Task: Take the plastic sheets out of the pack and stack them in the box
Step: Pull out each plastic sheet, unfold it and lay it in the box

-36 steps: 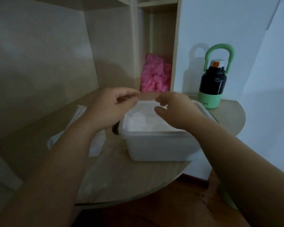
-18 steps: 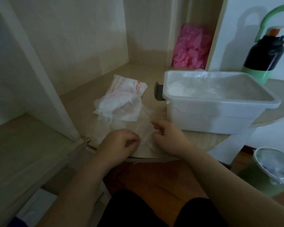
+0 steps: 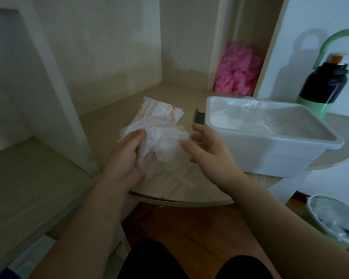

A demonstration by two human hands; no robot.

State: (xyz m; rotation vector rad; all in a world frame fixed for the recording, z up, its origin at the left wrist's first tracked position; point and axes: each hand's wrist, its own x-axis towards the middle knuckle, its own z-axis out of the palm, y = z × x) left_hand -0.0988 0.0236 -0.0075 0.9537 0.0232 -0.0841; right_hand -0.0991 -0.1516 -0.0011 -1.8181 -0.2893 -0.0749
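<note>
A thin translucent plastic sheet [image 3: 161,150] hangs crumpled between my two hands above the wooden shelf. My left hand [image 3: 127,156] grips its left side with curled fingers. My right hand [image 3: 206,146] pinches its right edge near the box. The pack [image 3: 159,113], white with red print, lies on the shelf just behind the sheet. The white plastic box [image 3: 270,152] stands to the right, with several sheets lying inside it.
A black bottle [image 3: 322,85] with a green handle stands behind the box. Pink crumpled plastic [image 3: 238,71] fills a back cubby. A bin [image 3: 336,220] lined with plastic sits on the floor at lower right. A white upright panel rises at left.
My hands left the box, came down to the shelf's front edge, then rose with a crumpled sheet between them. The view swung left and down.
</note>
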